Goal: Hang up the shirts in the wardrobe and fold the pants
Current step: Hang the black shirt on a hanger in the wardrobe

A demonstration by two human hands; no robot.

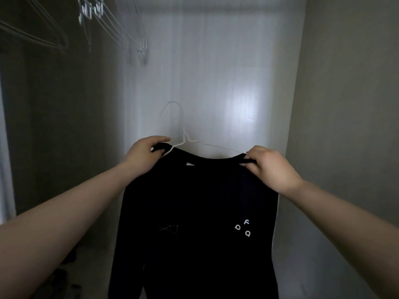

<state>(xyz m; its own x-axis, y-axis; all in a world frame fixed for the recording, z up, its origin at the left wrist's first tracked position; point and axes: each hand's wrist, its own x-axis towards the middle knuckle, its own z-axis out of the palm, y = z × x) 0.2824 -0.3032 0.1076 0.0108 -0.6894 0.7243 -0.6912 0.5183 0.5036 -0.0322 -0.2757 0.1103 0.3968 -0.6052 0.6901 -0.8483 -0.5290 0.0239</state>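
A black long-sleeved shirt (200, 212) with small white letters on its chest hangs in front of me on a white wire hanger (183, 134). The hanger's hook stands free above the collar. My left hand (144, 151) grips the shirt's left shoulder together with the hanger's arm. At the collar's right side my right hand (267, 165) pinches the fabric over the hanger's other end. The shirt's lower part runs out of view at the bottom.
Several empty wire hangers (112, 24) hang at the top left inside the dim wardrobe. A pale back wall (216, 72) faces me, with a side wall (345, 104) close on the right. Dark items (62, 277) lie on the floor at lower left.
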